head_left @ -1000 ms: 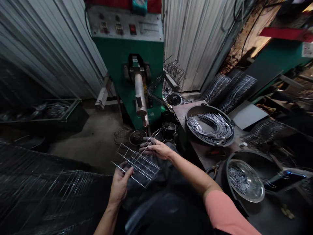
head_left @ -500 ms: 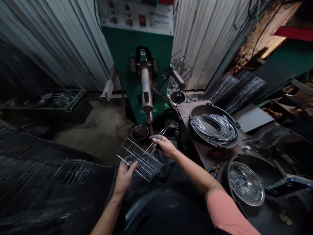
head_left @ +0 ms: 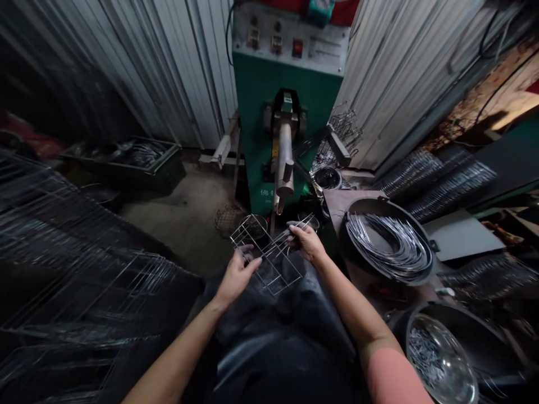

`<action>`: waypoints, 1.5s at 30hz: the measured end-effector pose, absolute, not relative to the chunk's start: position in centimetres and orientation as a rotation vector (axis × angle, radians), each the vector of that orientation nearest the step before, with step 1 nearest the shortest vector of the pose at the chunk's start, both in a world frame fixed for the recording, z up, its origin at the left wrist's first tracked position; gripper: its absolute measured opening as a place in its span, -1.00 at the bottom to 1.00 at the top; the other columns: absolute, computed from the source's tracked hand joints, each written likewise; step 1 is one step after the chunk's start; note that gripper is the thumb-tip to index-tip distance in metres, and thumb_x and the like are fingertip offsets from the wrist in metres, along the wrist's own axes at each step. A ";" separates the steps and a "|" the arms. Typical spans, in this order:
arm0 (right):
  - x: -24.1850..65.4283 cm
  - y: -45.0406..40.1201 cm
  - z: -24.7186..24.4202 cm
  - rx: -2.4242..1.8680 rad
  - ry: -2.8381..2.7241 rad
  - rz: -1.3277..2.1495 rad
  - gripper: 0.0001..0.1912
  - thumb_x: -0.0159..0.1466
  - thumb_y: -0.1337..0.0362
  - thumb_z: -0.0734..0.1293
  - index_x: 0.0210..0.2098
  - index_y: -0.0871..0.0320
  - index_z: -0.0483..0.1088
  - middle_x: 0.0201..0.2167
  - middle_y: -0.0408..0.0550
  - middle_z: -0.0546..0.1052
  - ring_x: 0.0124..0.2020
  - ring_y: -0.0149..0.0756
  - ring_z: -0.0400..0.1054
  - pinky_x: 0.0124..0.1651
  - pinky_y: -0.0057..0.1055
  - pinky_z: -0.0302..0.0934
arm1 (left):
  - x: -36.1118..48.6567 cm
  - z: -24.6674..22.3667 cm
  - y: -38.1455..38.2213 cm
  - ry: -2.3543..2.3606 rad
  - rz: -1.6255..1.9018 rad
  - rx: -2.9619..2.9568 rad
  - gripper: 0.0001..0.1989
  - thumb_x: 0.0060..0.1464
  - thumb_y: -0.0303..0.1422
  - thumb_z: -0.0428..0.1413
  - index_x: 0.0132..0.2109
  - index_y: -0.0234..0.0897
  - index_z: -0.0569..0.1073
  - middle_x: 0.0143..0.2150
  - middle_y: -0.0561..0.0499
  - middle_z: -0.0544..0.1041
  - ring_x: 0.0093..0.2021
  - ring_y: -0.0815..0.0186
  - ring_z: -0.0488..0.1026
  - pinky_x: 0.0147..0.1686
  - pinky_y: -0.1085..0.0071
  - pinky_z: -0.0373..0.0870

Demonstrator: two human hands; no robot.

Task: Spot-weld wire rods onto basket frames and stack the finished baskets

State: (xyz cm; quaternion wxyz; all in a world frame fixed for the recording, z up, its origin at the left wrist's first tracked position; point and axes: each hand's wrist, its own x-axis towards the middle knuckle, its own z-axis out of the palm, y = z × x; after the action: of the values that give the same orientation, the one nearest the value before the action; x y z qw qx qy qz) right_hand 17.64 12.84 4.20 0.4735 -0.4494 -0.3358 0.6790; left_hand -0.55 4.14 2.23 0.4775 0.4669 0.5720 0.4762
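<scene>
Thumb above and fingers curled beneath, the person's left hand (head_left: 239,276) grasps a wire grid (head_left: 288,285) by its near left edge, while the right hand (head_left: 307,241) pinches a narrow wire piece (head_left: 281,243) at its far right. Over the last second the grid has swung round so that one corner now points toward the person, and the wire piece, which stuck up and away from it, lies lower across it. That suggests the two are being lined up against each other. The grid hangs above the dark lap covering (head_left: 252,359), in front of the green machine (head_left: 256,112), apparently a spot welder; it seems apart from the electrode arm (head_left: 285,151). The view has turned left.

On the machine's lower front, pale Chinese lettering (head_left: 266,192) starts with what looks like 佛; the arm hides more, and the smaller line below is unreadable. Markings on the control panel (head_left: 290,42) are too blurred to read.
</scene>
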 end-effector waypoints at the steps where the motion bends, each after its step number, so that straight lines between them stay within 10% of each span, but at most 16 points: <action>1: 17.7 13.4 4.3 -1.102 -0.815 1.641 -0.75 -0.01 0.27 0.42 -0.33 0.20 0.38 -0.61 -0.20 0.45 -0.65 -0.51 0.27 -0.58 -0.53 0.27 | -0.5 2.4 4.7 1.392 1.145 1.158 -0.57 -0.06 -0.23 0.11 -0.05 -0.31 0.25 -0.50 0.17 0.31 -0.45 0.39 0.30 -0.37 0.41 0.25; 45: 18.7 22.3 4.1 -1.190 -0.896 1.591 -0.81 -0.04 0.30 0.40 -0.54 0.19 0.27 -0.71 -0.28 0.31 -0.74 -0.58 0.11 -0.71 -0.61 0.17 | 0.6 2.9 12.5 1.253 1.095 0.918 -0.53 -0.23 -0.26 0.18 -0.13 -0.30 0.27 -0.44 0.15 0.31 -0.50 0.43 0.26 -0.44 0.41 0.21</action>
State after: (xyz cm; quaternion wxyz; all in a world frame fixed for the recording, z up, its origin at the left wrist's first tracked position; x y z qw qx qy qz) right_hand 18.68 22.27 4.07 0.4629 -0.4840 -0.3645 0.6470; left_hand 0.61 12.46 2.87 0.5814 0.3930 0.5363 0.4689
